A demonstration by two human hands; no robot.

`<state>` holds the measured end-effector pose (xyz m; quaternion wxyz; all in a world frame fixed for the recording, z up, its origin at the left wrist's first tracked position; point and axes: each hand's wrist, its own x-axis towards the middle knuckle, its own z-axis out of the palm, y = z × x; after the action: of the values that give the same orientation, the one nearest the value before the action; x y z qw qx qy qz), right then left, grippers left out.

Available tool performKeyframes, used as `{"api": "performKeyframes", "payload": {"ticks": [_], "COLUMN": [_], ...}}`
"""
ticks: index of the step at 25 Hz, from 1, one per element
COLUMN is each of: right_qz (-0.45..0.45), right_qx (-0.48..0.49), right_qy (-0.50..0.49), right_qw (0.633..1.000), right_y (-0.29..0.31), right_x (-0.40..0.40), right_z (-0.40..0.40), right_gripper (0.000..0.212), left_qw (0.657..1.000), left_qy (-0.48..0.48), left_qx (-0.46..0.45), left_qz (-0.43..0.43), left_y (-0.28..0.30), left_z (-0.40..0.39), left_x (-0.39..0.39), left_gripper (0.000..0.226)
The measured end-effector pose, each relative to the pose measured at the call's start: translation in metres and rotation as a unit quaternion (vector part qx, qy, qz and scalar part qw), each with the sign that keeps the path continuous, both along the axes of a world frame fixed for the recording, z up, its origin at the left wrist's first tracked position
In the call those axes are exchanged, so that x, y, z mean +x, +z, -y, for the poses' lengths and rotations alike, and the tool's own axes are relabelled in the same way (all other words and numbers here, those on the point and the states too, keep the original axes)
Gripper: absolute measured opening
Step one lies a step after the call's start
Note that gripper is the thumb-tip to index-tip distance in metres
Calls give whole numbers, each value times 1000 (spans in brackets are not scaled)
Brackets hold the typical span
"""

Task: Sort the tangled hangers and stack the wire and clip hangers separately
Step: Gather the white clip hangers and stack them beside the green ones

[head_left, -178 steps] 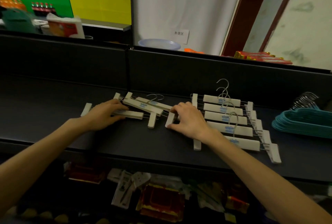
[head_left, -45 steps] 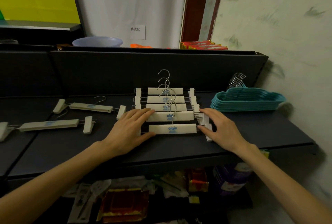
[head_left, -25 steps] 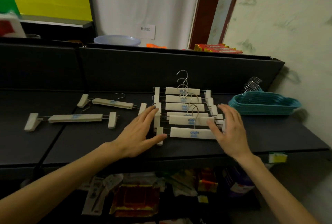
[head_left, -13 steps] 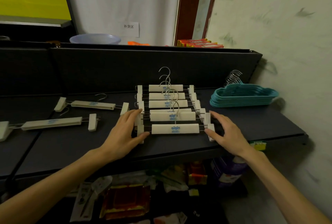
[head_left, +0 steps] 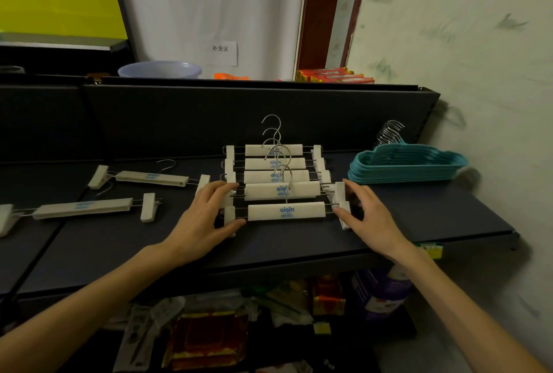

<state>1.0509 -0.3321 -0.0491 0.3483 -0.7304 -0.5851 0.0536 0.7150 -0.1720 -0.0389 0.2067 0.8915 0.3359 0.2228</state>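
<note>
A row of five white clip hangers (head_left: 282,181) is laid near the front edge of the dark shelf (head_left: 434,214), bracketed by the left hand (head_left: 203,220) at its left clips and the right hand (head_left: 369,217) at its right clips, fingers of both loosely extended and touching the clips without closing round them. Two loose clip hangers (head_left: 119,190) are left toward the shelf's left side, and the stack of teal hangers (head_left: 407,163) is set by the right back corner.
</note>
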Motion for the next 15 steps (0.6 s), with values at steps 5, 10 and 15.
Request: {"api": "performKeyframes", "payload": {"ticks": [5,10,15], "right_qz": [-10,-11,6], "right_qx": [-17,-32,-43], "right_qy": [-9,-23,-38], "right_qw": [1000,999,998], "right_y": [-2,-3,-3], "right_x": [0,0,-1], "right_z": [-1,-2,0], "right_gripper": [73,74,73], "left_qw": [1000,998,996], "left_qy": [6,26,30], "left_qx": [-23,-48,-84], "left_qz": [-5,0,4], "left_y": [-2,-1,-1], "left_z": [3,1,-2], "left_x": [-2,0,0], "left_gripper": [95,103,101]}}
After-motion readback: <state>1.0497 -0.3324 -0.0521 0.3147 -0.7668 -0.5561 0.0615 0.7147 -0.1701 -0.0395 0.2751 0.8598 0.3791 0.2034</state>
